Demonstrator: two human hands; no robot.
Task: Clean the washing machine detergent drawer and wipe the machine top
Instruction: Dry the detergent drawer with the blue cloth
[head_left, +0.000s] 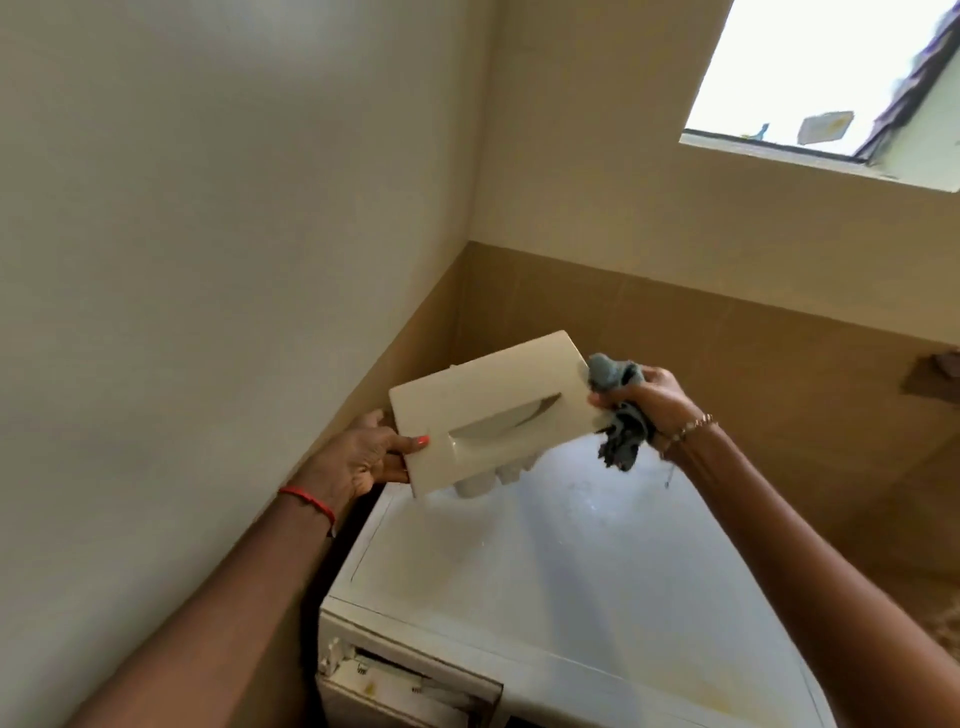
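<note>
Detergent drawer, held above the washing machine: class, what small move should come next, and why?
Probably draw the grey cloth along the front of the drawer. The left hand grips one end, the right hand holds the cloth bunched against the other, so the face is steadied.

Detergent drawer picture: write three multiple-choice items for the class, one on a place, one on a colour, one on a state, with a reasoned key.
1. Where is the detergent drawer? A in its slot; B on the floor; C held above the machine top.
2. What colour is the cloth? A grey-blue; B red; C yellow.
3. What is the right hand doing? A hanging idle; B gripping the cloth; C pressing the wall.
Key: 1 C, the left hand grips its end in the air and the slot gapes open; 2 A, its folds look grey-blue; 3 B, its fingers curl round it.
</note>
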